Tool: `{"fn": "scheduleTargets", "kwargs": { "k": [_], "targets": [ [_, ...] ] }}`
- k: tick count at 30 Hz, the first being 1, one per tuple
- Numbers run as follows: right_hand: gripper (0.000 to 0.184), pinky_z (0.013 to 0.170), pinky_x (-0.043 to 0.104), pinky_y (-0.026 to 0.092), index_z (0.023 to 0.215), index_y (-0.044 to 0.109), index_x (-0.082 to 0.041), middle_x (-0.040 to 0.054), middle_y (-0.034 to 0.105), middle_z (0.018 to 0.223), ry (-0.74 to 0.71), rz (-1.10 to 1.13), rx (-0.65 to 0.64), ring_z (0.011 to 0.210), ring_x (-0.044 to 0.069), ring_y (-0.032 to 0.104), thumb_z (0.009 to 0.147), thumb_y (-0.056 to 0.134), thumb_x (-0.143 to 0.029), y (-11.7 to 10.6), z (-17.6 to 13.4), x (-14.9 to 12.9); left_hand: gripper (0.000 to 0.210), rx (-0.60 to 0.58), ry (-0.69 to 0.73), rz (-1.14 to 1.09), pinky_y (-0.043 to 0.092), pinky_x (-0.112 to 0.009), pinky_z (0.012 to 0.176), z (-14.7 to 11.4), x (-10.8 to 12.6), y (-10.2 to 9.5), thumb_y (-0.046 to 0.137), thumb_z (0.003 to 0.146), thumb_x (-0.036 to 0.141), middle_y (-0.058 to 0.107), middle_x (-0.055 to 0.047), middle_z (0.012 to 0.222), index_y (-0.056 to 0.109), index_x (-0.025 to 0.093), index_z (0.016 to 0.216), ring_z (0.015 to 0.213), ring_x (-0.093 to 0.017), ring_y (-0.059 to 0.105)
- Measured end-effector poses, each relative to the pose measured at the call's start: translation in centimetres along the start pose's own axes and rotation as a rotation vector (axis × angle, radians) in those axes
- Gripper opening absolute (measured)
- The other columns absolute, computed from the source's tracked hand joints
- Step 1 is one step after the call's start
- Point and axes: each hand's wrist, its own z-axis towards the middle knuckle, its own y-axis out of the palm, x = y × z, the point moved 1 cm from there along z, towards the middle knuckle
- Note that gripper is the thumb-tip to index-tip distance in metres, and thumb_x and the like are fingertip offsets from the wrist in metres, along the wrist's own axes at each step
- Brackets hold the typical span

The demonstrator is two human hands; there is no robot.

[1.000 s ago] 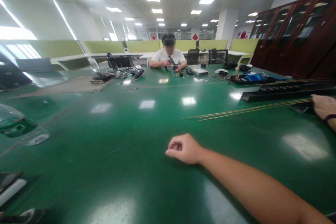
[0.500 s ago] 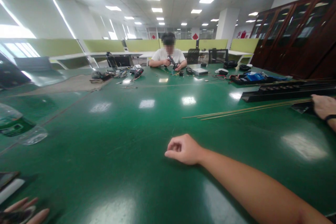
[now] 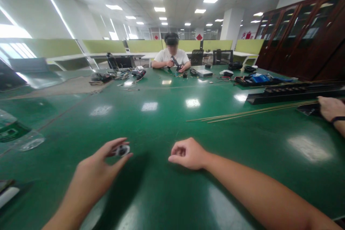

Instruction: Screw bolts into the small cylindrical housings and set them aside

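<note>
Between the thumb and fingers of my left hand point(image 3: 105, 165) is a small round thing point(image 3: 123, 150) with a pale, shiny rim and a dark middle; its kind is unclear. That hand is raised a little over the green tabletop point(image 3: 161, 190) and throws a shadow on it. To its right, my right hand point(image 3: 190, 153) rests on its side on the table. Its fingers are loosely curled into a hollow fist, in which nothing shows. Some bare tabletop separates the two hands.
Thin brass-coloured rods point(image 3: 242, 112) and a black channel-shaped piece point(image 3: 258, 98) lie at right, near another person's hand point(image 3: 330, 107). A plastic bottle point(image 3: 13, 129) lies at left. Across the table, a co-worker point(image 3: 172, 55) handles a dark tool among scattered parts.
My left hand has come from the lower left corner to the middle of the table edge, bringing the small round thing along. My right hand stays where it was.
</note>
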Motion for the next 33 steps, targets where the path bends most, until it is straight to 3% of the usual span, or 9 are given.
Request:
{"fn": "scheduleTargets", "kwargs": {
  "k": [2,5,9,14,23,28,33],
  "targets": [
    [0.025,0.055,0.022,0.041,0.079,0.071,-0.017,0.0000,0.065,0.064,0.017,-0.003,0.063,0.056,0.011,0.054,0.080,0.073,-0.042,-0.1,0.0,0.0,0.038,-0.097,0.083,-0.065,0.057,-0.036,0.086,2.0,2.8,3.1,0.068,0.080,0.043,0.075,-0.002,0.101,0.067,0.025,0.114,0.090,-0.023,0.072],
    [0.025,0.054,0.023,0.040,0.074,0.068,-0.017,0.0001,0.064,0.061,0.092,-0.009,0.204,0.054,0.011,0.053,0.081,0.071,-0.041,-0.4,0.2,0.3,0.031,-0.148,0.190,-0.132,0.055,-0.037,0.089,3.8,5.5,7.1,0.067,0.079,0.033,0.075,-0.005,0.104,0.069,0.023,0.109,0.095,-0.025,0.070],
    [0.019,0.052,0.022,0.038,0.078,0.066,-0.018,-0.0010,0.063,0.062,0.162,-0.035,0.243,0.055,0.011,0.054,0.079,0.072,-0.036,-0.5,0.6,0.6,0.028,-0.131,0.192,-0.239,0.055,-0.037,0.090,3.5,5.7,9.7,0.066,0.080,0.031,0.074,-0.006,0.104,0.070,0.022,0.106,0.095,-0.023,0.070],
    [0.016,0.052,0.022,0.035,0.081,0.067,-0.020,-0.0013,0.066,0.065,0.138,-0.129,0.133,0.056,0.012,0.056,0.078,0.072,-0.035,-0.1,0.6,0.6,0.022,-0.181,0.286,-0.348,0.055,-0.035,0.089,2.3,5.0,10.1,0.064,0.082,0.026,0.074,-0.005,0.102,0.071,0.023,0.102,0.095,-0.021,0.069],
    [0.016,0.051,0.021,0.033,0.080,0.065,-0.020,-0.0032,0.062,0.063,0.132,-0.131,0.119,0.055,0.011,0.054,0.079,0.071,-0.035,-0.1,0.4,0.4,0.033,-0.259,0.257,-0.396,0.053,-0.032,0.090,2.0,5.5,10.5,0.070,0.079,0.021,0.072,-0.002,0.108,0.067,0.025,0.112,0.098,-0.019,0.068],
    [0.017,0.052,0.021,0.033,0.081,0.065,-0.020,-0.0035,0.063,0.065,0.117,-0.136,0.099,0.056,0.011,0.055,0.080,0.070,-0.037,-0.2,0.2,0.4,0.024,-0.278,0.275,-0.413,0.052,-0.029,0.083,1.9,5.7,10.3,0.073,0.078,0.020,0.072,0.001,0.096,0.070,0.026,0.101,0.089,-0.017,0.067],
    [0.023,0.052,0.022,0.033,0.079,0.063,-0.020,-0.0033,0.062,0.065,0.094,-0.163,0.093,0.056,0.011,0.053,0.082,0.069,-0.042,-0.3,0.2,0.3,0.022,-0.246,0.329,-0.425,0.050,-0.029,0.085,1.9,5.9,9.8,0.073,0.080,0.022,0.072,0.000,0.099,0.070,0.025,0.102,0.092,-0.018,0.066]
  ]
}}
